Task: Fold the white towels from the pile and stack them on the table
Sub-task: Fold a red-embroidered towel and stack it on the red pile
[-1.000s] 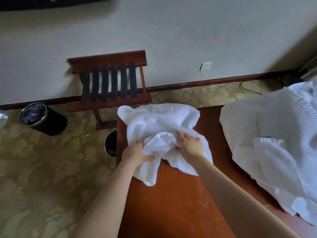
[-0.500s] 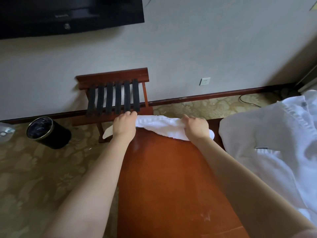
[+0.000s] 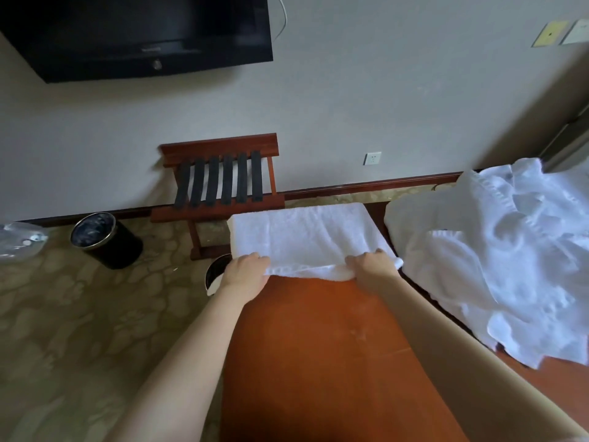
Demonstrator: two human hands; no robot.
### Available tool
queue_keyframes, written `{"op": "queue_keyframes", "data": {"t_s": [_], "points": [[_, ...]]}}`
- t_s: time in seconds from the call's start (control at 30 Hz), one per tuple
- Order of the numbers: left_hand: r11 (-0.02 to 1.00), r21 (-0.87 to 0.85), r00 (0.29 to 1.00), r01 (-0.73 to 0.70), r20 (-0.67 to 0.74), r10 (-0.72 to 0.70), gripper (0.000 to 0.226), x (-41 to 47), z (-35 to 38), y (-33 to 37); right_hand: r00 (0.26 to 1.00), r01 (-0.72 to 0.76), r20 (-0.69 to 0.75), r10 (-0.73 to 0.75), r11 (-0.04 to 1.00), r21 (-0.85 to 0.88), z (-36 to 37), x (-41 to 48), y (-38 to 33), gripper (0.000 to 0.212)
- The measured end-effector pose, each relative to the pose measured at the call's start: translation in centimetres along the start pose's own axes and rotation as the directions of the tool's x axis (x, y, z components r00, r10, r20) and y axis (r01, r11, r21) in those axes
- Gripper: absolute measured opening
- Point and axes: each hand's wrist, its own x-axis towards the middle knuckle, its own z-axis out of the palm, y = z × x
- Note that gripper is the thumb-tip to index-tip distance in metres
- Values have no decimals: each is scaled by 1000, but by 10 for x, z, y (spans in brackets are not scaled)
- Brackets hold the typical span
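Here, left hand [image 3: 247,272] & right hand [image 3: 371,266] each grip the near edge of a flat white terry towel [image 3: 302,234], fingers curled over the hem, one per corner. Towel lies spread on the far end of the reddish-brown wooden tabletop [image 3: 318,346]. Crumpled pile of white towels [image 3: 494,250] sits just beside it on the right; slatted wooden luggage rack [image 3: 220,180] stands beyond, by the wall.

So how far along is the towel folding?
Done: nothing finished shows; no folded stack is visible on the reddish-brown wooden table. In hand: one white terry towel lies spread flat at the table's far end, with the left hand and right hand each gripping its near edge, apparently about to fold it. Left: the rumpled pile of white towels to the right, plus the stacking.
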Motion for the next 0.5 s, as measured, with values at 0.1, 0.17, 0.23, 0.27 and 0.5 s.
{"op": "queue_keyframes", "data": {"t_s": [0.1,0.17,0.23,0.27,0.5], "points": [[999,-21,997,25,68,-23,24,-30,25,15,990,-55,130,47,997,59,28,-25,-4,29],[996,-54,992,66,108,-60,27,-48,42,24,981,-108,178,80,983,152,45,-46,-4,26],[992,-87,982,89,172,-73,27,-66,59,33,980,-102,188,70,981,164,60,-67,-6,23],[989,-108,973,98,218,-72,26,-75,67,39,976,-108,205,74,982,158,66,-77,-6,23],[985,-143,936,95,351,-40,35,-125,100,69,965,-207,224,139,926,316,116,-143,-6,38]]}}
